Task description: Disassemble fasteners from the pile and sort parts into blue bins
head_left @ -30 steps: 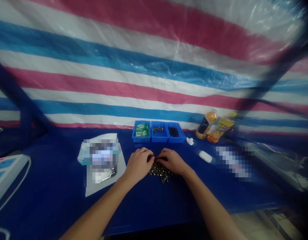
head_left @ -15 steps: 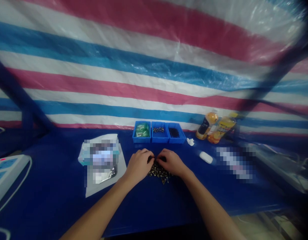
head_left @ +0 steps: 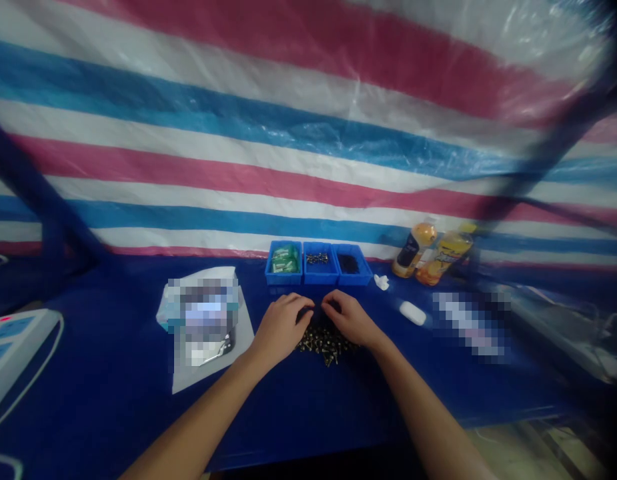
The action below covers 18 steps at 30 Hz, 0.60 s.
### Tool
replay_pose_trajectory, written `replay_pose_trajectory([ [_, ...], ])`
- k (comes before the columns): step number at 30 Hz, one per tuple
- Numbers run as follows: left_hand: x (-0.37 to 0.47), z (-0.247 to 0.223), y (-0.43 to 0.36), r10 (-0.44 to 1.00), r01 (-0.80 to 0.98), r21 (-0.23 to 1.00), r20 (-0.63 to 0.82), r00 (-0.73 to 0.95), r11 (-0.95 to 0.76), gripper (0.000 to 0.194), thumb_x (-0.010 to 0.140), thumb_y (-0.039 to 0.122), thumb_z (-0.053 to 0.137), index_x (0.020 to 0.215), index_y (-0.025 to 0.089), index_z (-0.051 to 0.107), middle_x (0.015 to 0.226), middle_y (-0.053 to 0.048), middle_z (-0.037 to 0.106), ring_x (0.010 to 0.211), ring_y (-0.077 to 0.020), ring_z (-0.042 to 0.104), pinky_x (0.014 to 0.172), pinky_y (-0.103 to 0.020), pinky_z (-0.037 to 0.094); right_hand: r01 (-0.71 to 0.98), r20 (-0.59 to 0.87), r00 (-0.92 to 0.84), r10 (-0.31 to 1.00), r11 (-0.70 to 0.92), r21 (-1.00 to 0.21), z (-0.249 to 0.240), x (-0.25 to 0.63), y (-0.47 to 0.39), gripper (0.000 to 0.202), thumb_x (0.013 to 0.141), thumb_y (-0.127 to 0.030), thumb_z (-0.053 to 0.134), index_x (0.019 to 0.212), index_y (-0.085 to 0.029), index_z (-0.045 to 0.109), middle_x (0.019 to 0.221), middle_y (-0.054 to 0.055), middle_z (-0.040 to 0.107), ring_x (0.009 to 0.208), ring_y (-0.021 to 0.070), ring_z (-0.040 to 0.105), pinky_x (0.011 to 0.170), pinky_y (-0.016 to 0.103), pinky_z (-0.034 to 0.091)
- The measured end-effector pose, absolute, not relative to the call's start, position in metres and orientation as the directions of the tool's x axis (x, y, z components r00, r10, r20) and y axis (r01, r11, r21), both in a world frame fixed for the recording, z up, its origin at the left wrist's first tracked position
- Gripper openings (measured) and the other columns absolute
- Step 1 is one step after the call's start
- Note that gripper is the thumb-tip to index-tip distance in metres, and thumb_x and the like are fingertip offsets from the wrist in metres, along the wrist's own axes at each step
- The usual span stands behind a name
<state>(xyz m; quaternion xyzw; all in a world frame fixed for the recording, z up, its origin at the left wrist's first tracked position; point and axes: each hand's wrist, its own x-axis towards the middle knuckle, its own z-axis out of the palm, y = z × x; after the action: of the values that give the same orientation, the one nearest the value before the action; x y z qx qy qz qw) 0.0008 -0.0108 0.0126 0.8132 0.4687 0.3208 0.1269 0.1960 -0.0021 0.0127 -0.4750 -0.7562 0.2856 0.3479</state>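
Note:
A pile of small brass-coloured and dark metal pieces (head_left: 328, 342) lies on the blue table (head_left: 308, 413). My left hand (head_left: 284, 325) is at the pile's back left, its fingers bent and pinched together. My right hand (head_left: 352, 320) is at the back right, fingertips also pinched. A small gap separates the two sets of fingertips. Whatever either hand holds is too small to make out. Behind them three blue bins stand in a row: one with green packets (head_left: 285, 260), one with small metal pieces (head_left: 317, 258), one with dark pieces (head_left: 348, 263).
White papers with a blurred item (head_left: 243, 347) lie at left, near a power strip (head_left: 23, 340). To the right are crumpled tissue (head_left: 381, 283), a white case (head_left: 413, 313), two orange-yellow bottles (head_left: 444, 259) and a plastic-covered item (head_left: 553, 327). A striped sheet (head_left: 288, 180) hangs behind.
Both hands have shifted slightly away from me, off the back of the pile, and the pile shows more. My right hand has also moved a little to the right.

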Motion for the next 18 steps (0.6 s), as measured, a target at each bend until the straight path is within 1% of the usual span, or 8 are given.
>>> replay_pose_trajectory([
  [4, 0.003, 0.018, -0.013, 0.801, 0.581, 0.555, 0.470, 0.372, -0.595, 0.018, 0.087, 0.022, 0.059, 0.103, 0.024, 0.066, 0.101, -0.004, 0.066, 0.095, -0.0207, 0.060, 0.086, -0.036, 0.047, 0.334, 0.134, -0.330, 0.934, 0.248, -0.909, 0.016, 0.192, -0.005, 0.023, 0.091, -0.038, 0.051, 0.093, -0.018, 0.062, 0.082, 0.000, 0.060, 0.074, 0.0142, 0.051, 0.071, 0.027, 0.040],
  [8, 0.003, 0.023, -0.015, 0.761, 0.516, 0.563, 0.536, 0.365, -0.645, 0.013, 0.090, 0.024, 0.056, 0.098, 0.024, 0.067, 0.098, -0.003, 0.067, 0.094, -0.0191, 0.061, 0.087, -0.036, 0.047, 0.185, 0.086, -0.374, 0.923, 0.165, -0.969, 0.018, 0.188, -0.008, 0.026, 0.089, -0.042, 0.054, 0.090, -0.018, 0.062, 0.077, -0.001, 0.056, 0.068, 0.0119, 0.046, 0.066, 0.025, 0.037],
  [10, 0.003, 0.024, -0.016, 0.756, 0.510, 0.565, 0.556, 0.345, -0.649, 0.013, 0.091, 0.025, 0.055, 0.096, 0.024, 0.067, 0.097, -0.003, 0.068, 0.092, -0.0186, 0.062, 0.086, -0.036, 0.048, 0.152, 0.070, -0.379, 0.923, 0.137, -0.979, 0.018, 0.187, -0.008, 0.026, 0.089, -0.043, 0.055, 0.090, -0.018, 0.062, 0.074, -0.002, 0.054, 0.065, 0.0111, 0.043, 0.063, 0.024, 0.035],
  [12, 0.002, 0.025, -0.016, 0.768, 0.527, 0.570, 0.557, 0.317, -0.631, 0.013, 0.091, 0.025, 0.054, 0.095, 0.023, 0.066, 0.095, -0.003, 0.069, 0.088, -0.0183, 0.063, 0.084, -0.035, 0.048, 0.144, 0.083, -0.359, 0.929, 0.143, -0.979, 0.019, 0.187, -0.008, 0.024, 0.088, -0.042, 0.056, 0.089, -0.019, 0.062, 0.073, -0.002, 0.053, 0.064, 0.0111, 0.042, 0.062, 0.024, 0.034],
  [16, 0.001, 0.023, -0.015, 0.810, 0.571, 0.590, 0.519, 0.275, -0.572, 0.012, 0.088, 0.022, 0.056, 0.094, 0.023, 0.066, 0.086, 0.000, 0.071, 0.076, -0.0168, 0.065, 0.074, -0.031, 0.049, 0.140, 0.126, -0.315, 0.941, 0.178, -0.974, 0.022, 0.189, -0.009, 0.025, 0.090, -0.040, 0.052, 0.087, -0.019, 0.063, 0.076, 0.000, 0.056, 0.065, 0.0121, 0.044, 0.060, 0.025, 0.034],
  [18, 0.001, 0.022, -0.014, 0.814, 0.565, 0.597, 0.507, 0.284, -0.569, 0.011, 0.086, 0.020, 0.058, 0.092, 0.023, 0.066, 0.084, 0.001, 0.070, 0.075, -0.0162, 0.065, 0.072, -0.029, 0.049, 0.159, 0.141, -0.315, 0.939, 0.198, -0.967, 0.024, 0.189, -0.010, 0.026, 0.090, -0.042, 0.052, 0.085, -0.019, 0.063, 0.075, 0.000, 0.056, 0.065, 0.0125, 0.045, 0.061, 0.025, 0.035],
])
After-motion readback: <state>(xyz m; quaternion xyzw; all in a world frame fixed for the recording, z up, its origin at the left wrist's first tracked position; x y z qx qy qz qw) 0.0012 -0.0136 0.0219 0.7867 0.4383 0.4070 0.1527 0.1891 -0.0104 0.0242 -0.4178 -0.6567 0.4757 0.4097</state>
